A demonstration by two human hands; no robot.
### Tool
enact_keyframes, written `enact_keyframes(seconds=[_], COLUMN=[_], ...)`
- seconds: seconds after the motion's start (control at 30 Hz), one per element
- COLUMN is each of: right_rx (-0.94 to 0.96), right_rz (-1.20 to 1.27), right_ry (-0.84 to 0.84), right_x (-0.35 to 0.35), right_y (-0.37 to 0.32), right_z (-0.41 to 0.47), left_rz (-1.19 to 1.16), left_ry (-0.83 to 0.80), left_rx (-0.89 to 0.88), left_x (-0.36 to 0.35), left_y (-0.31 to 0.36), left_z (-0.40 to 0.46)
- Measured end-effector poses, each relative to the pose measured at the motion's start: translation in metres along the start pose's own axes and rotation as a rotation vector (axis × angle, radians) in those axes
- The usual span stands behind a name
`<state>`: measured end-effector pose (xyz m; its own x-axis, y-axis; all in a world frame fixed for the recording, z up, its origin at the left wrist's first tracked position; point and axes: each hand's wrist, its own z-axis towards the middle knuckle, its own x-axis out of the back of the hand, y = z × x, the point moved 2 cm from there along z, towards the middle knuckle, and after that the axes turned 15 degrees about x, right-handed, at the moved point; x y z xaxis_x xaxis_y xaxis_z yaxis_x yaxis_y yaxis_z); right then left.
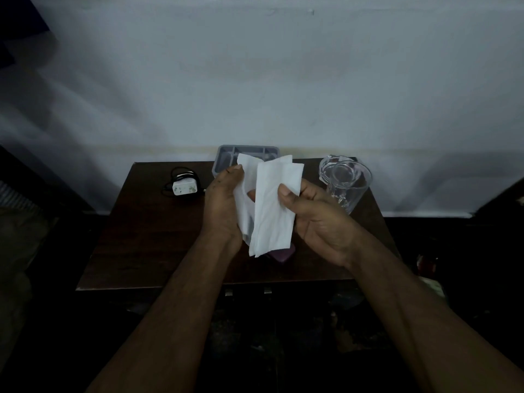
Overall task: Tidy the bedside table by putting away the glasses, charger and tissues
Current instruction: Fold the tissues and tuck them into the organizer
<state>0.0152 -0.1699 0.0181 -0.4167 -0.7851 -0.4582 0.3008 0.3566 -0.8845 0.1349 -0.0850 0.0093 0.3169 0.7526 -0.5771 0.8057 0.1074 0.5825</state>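
Both hands hold white tissues (272, 205) upright above the middle of the dark wooden bedside table (147, 245). My left hand (224, 205) grips the left sheet along its edge. My right hand (314, 219) pinches the folded right sheet with its thumb on top. A white charger (184, 188) with its black cable coiled round it lies at the table's back left. A purple case (280, 255), perhaps for glasses, peeks out under the tissues; the glasses themselves are not visible.
A grey divided tray (226, 154) sits at the table's back edge against the white wall, partly hidden by the tissues. A clear glass jug (344, 181) stands at the back right. Dark floor surrounds the table.
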Motion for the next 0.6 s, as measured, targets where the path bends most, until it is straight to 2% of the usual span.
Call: enact_keyframes(seconds=[0.27,0.33,0.43,0.53,0.6], right_rx=[-0.031,-0.018,0.034,0.111,0.144], right_rz=[-0.091,-0.072,-0.079,-0.018,0.12], right_ry=[0.005,0.008,0.044,0.21,0.324], right_x=[-0.002,-0.003,-0.001,0.009,0.019], right_y=[0.005,0.003,-0.003,-0.014,-0.019], right_z=[0.0,0.0,0.0,0.003,0.005], left_rz=[0.012,0.063,0.088,-0.014,-0.068], left_ry=[-0.241,-0.237,-0.141,-0.071,-0.104], left_rx=[0.146,0.138,0.053,0.013,0.025], left_x=[-0.002,-0.003,-0.001,0.004,0.006], left_y=[-0.001,-0.003,-0.003,0.002,0.006], left_z=[-0.003,-0.003,0.001,0.005,0.005])
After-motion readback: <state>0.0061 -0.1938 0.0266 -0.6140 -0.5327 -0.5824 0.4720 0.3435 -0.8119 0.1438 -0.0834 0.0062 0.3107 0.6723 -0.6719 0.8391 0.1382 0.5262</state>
